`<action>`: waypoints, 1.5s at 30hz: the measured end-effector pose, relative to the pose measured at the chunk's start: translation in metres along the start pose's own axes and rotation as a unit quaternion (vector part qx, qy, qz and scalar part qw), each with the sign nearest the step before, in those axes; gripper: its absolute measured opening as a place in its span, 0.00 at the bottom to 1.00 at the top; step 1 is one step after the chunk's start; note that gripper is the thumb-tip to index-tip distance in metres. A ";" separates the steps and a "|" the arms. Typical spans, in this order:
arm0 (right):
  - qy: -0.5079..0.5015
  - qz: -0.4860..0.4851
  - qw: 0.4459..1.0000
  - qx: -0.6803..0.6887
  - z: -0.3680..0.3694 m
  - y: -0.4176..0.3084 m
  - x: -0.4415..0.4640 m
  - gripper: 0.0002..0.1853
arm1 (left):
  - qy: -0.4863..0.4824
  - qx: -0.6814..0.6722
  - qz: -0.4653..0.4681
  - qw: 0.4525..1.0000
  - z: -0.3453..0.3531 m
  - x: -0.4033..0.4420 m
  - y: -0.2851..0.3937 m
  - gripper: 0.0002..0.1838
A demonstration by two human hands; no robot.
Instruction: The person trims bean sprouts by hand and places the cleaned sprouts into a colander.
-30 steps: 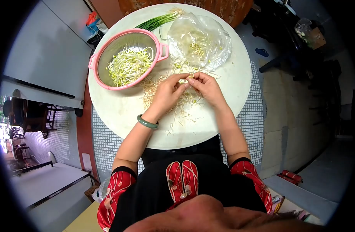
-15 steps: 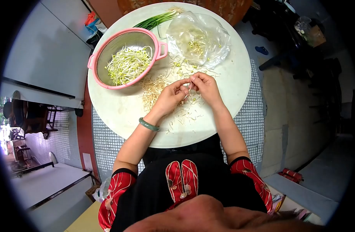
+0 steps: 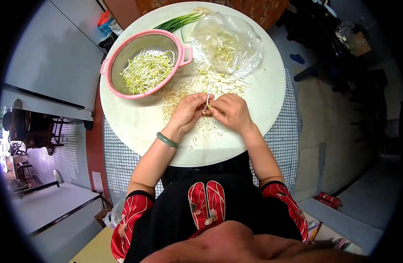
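My left hand (image 3: 187, 110), below a green bangle (image 3: 167, 140) on the wrist, pinches a pale bean sprout (image 3: 207, 101). Close against it, my right hand (image 3: 231, 112) has its fingers closed on the same sprout near its yellow-green head. Beneath and around both hands lie thin root ends (image 3: 170, 101) and loose sprouts (image 3: 216, 81). A pink-rimmed strainer (image 3: 115, 90) with a heap of sprouts (image 3: 146, 72) in it is at the upper left. Beyond my hands is a clear plastic bag (image 3: 249, 48) with more sprouts inside.
Green onions (image 3: 179, 21) lie at the far edge of the round white table (image 3: 127, 127). On the floor to the right is a blue slipper (image 3: 297, 58). A white surface (image 3: 61, 204) stands at the lower left.
Both hands have come slightly lower on the table. The right fingers have folded inward, and a long pale sprout now shows upright between the hands.
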State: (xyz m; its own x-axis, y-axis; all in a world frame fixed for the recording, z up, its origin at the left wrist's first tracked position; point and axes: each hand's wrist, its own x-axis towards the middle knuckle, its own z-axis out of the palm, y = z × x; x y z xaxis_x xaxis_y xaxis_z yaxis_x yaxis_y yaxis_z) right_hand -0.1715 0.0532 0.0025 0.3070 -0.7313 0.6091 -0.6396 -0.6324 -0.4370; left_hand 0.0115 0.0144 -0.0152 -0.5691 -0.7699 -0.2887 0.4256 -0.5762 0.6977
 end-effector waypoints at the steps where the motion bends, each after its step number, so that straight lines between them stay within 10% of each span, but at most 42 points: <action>1: -0.002 -0.002 1.000 -0.005 0.000 0.001 -0.001 0.07 | -0.013 0.003 -0.003 1.000 -0.003 0.000 0.000 0.12; 8: -0.032 -0.014 0.999 -0.009 -0.004 0.004 -0.004 0.08 | 0.018 0.015 0.002 1.000 0.001 -0.002 -0.004 0.09; 14: 0.080 0.181 0.968 0.157 -0.016 -0.002 0.007 0.11 | -0.011 0.163 0.001 0.987 0.003 -0.006 0.000 0.07; 21: -0.066 0.042 0.997 0.025 -0.026 0.020 0.006 0.08 | -0.003 0.227 0.012 0.974 0.003 -0.010 0.003 0.07; 29: 0.012 0.058 0.997 -0.058 -0.017 0.013 0.001 0.06 | 0.022 0.376 0.041 0.925 0.006 -0.016 0.006 0.09; 36: -0.085 0.001 0.994 0.065 -0.014 -0.008 -0.015 0.05 | 0.223 0.738 0.435 0.465 0.005 -0.040 0.088 0.11; 45: -0.059 0.132 0.988 0.051 -0.010 0.008 -0.010 0.04 | 0.276 0.740 0.431 0.436 -0.037 -0.031 0.106 0.13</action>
State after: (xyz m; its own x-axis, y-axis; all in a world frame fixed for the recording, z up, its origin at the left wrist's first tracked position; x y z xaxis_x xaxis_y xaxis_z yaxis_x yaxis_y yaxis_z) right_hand -0.1864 0.0582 -0.0009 0.2228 -0.8956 0.3850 -0.6359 -0.4329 -0.6389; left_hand 0.1002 -0.0328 0.0435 -0.2163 -0.7091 0.6710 -0.8390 0.4865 0.2436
